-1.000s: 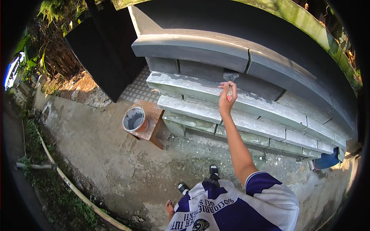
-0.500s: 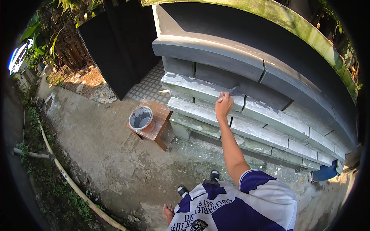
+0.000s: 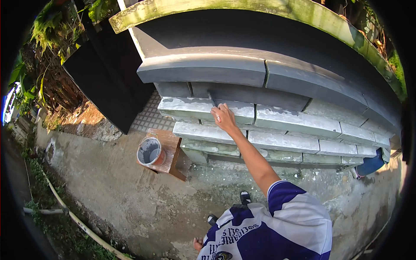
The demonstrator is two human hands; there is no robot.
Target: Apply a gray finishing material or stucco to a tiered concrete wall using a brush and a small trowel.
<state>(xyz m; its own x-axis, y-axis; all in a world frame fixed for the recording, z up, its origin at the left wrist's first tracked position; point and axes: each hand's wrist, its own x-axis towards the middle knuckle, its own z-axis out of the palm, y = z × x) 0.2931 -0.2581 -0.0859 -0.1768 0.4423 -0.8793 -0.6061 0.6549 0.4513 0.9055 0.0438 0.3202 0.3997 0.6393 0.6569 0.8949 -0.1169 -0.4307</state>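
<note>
My right hand [image 3: 223, 117] is closed round the handle of a paintbrush [image 3: 211, 99]. The brush tip rests at the dark grey painted face of the stepped block wall [image 3: 299, 121], just above a ledge. Fresh grey covers part of that ledge's top [image 3: 238, 105], while the lower ledges look whitish and unpainted. Low at my side hangs my left hand [image 3: 198, 243], mostly hidden by my shirt, so its grip does not show. A small bucket [image 3: 160, 158] smeared with grey paint stands on a wooden stool [image 3: 172, 145], left of the wall.
A dark panel [image 3: 97, 86] stands at the left beside a tiled floor patch [image 3: 147, 113]. A mossy coping [image 3: 234, 5] tops the wall. Rough concrete [image 3: 104, 173] lies below, with a long pipe [image 3: 82, 226] at the left. A blue object [image 3: 372, 164] sits at the wall's right end.
My right hand has moved left along the ledge with the paintbrush. The view has shifted, and my left hand now shows less beside the shirt.
</note>
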